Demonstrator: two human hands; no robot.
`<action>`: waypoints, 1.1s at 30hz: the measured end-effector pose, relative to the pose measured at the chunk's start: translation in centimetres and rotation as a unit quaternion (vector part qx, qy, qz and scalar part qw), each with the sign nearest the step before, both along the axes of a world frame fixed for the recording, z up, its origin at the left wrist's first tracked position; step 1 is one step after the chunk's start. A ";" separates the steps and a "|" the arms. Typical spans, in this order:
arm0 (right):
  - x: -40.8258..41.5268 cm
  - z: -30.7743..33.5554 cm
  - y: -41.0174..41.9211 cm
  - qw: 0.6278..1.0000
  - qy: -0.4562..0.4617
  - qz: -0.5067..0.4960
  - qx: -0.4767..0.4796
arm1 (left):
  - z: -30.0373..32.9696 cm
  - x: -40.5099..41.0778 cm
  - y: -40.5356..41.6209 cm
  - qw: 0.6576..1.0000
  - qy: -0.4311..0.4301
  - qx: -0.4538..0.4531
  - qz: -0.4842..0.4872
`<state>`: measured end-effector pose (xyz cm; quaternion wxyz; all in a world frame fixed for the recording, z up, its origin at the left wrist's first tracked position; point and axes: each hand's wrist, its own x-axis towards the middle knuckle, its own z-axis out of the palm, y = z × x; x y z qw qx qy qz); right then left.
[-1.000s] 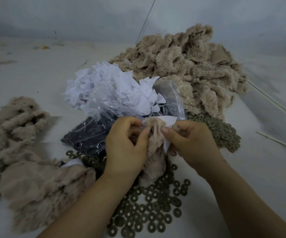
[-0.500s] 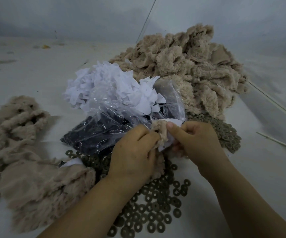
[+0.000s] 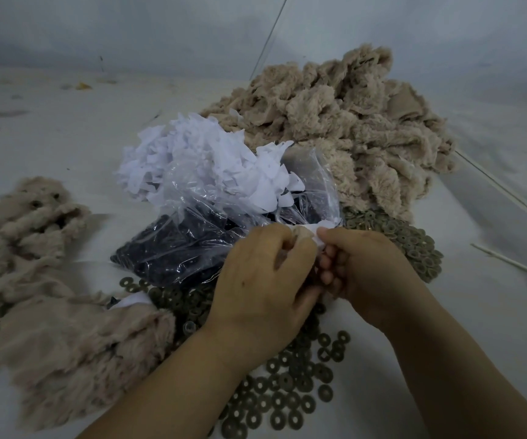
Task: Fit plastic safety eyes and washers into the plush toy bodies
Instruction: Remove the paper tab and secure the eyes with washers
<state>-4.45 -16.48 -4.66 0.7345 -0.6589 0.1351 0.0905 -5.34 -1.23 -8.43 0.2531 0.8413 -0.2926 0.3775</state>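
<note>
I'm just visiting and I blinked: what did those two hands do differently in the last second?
The left hand and right hand closed together around the small plush piece, which showed between them before and is now almost hidden; its white backing peeks out. Both kept their grip. The washers, the bag of eyes and the plush piles stayed put.

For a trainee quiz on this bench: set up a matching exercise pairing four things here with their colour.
Things:
1. washers
2. plush pile
3. paper scraps
4. safety eyes in the clear bag

Colours:
A. white
B. black
C. olive-grey
D. beige

Pairs: 1-C, 2-D, 3-A, 4-B
</note>
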 end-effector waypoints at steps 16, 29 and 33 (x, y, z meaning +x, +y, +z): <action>-0.7 0.7 -1.6 0.955 -0.001 0.280 -0.101 | -0.2 0.8 0.8 0.957 0.170 -0.232 -0.042; 0.0 -1.4 0.8 0.969 -0.129 0.062 -0.201 | -0.5 0.9 0.8 0.951 0.182 -0.240 -0.071; -0.1 -1.3 0.8 0.972 -0.126 0.023 -0.194 | -0.4 0.8 0.8 0.961 0.150 -0.226 -0.060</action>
